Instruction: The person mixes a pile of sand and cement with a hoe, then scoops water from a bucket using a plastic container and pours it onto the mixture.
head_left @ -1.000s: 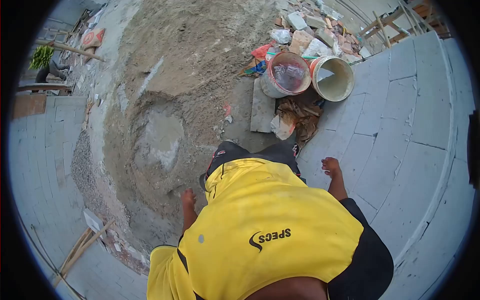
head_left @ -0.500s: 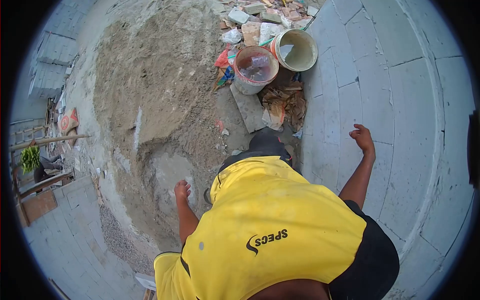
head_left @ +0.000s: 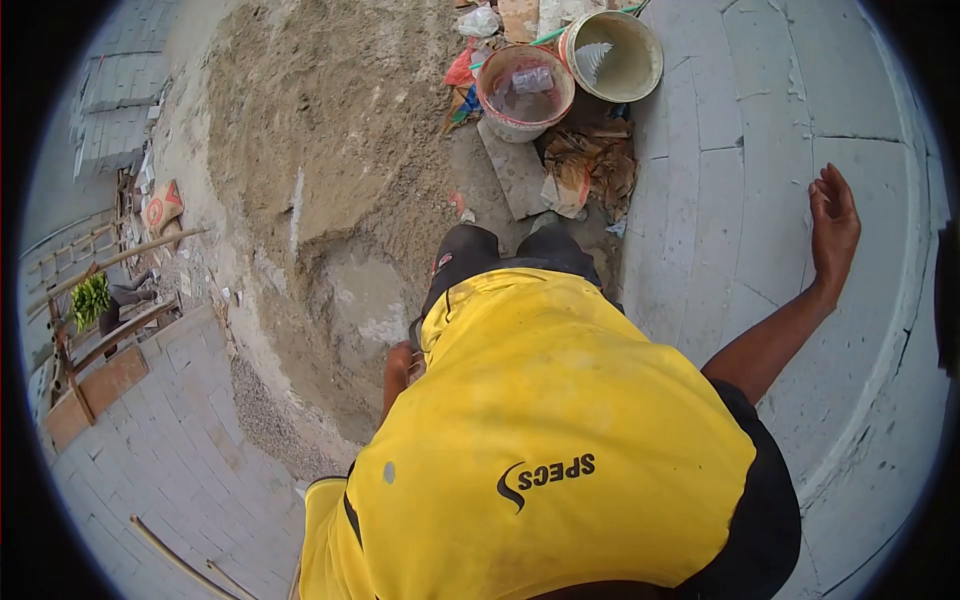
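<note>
Below me are my own yellow shirt and dark legwear. My right hand (head_left: 835,225) is raised at the right, in front of the grey block wall (head_left: 730,210). Its fingers are stretched out and it holds nothing. Close to my dark legwear (head_left: 462,260), beside the shirt's edge, hangs my left hand (head_left: 400,362). Its fingers are mostly hidden, so I cannot make out whether it grips anything. Ahead of my feet stand a bucket with a reddish rim (head_left: 517,125) holding murky liquid and a clear plastic item, and a tilted whitish bucket (head_left: 635,75).
A sand heap (head_left: 320,130) spreads to the left. A flat board (head_left: 510,170) and torn brown paper (head_left: 595,165) lie before my feet. Further left are a printed sack (head_left: 162,206), a bamboo pole (head_left: 150,248), green bananas (head_left: 90,300) and a partly visible person (head_left: 125,300).
My right hand has moved outward to the right and its fingers have straightened. My left hand has drawn in close to my body. The buckets appear higher in view.
</note>
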The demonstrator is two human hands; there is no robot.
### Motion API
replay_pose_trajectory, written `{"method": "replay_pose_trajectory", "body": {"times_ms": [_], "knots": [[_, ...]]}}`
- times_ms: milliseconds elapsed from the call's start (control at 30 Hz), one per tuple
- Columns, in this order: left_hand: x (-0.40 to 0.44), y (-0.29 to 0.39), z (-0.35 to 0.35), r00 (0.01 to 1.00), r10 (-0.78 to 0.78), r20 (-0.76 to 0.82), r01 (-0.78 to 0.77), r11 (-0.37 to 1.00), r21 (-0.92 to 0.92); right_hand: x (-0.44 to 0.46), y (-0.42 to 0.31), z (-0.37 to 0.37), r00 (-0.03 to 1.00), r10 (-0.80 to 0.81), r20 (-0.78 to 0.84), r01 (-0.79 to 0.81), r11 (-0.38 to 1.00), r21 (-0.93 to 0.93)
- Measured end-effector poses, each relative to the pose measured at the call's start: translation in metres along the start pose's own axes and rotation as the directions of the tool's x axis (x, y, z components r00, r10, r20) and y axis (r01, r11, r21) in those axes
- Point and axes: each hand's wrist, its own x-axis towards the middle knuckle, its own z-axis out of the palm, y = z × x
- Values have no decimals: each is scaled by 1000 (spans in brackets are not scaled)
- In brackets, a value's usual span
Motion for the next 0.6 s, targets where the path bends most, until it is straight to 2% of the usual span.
{"method": "replay_pose_trajectory", "body": {"times_ms": [67, 100, 167, 200, 233, 267, 300, 367, 400, 433, 500, 567, 600], "knots": [[3, 18, -13, 1000, -19, 2, 19, 999, 34, 13, -7, -9, 968, -102, -229, 102, 995, -16], [9, 33, -16, 1000, -22, 11, 21, 997, 68, 21, -8, -13, 966, -98, -239, 97, 995, -14], [-1, 84, -29, 999, 34, 17, -35, 998, 59, 36, -9, -20, 851, -373, -368, 363, 926, -98], [-7, 119, -34, 993, -119, -7, 119, 992, -43, 40, -13, -22, 848, -365, -384, 356, 929, -98], [-3, 144, -37, 963, -271, -16, 266, 952, -149, 43, -19, -24, 771, -484, -414, 457, 873, -170], [7, 160, -42, 973, -228, -35, 220, 963, -155, 47, -22, -26, 681, -593, -430, 543, 803, -247], [20, 177, -50, 975, -217, -37, 210, 967, -143, 51, -23, -30, 683, -584, -439, 531, 810, -251], [52, 215, -63, 997, -73, -21, 71, 996, -53, 61, -24, -42, 456, -756, -470, 646, 644, -410], [61, 247, -68, 998, -55, -20, 56, 998, 34, 67, -20, -51, 355, -816, -455, 643, 567, -514], [71, 286, -73, 999, -33, -17, 35, 992, 122, 70, -16, -65, 307, -869, -387, 543, 494, -679], [132, 337, -79, 998, 55, 29, -60, 981, 186, 71, -15, -71, 312, -858, -407, 351, 503, -790], [177, 405, -73, 960, 279, 37, -272, 886, 375, 85, -13, -69, 274, -848, -453, 342, 526, -779], [186, 445, -67, 929, 364, 64, -353, 824, 444, 86, -18, -68, 357, -827, -434, 143, 507, -850]]}}
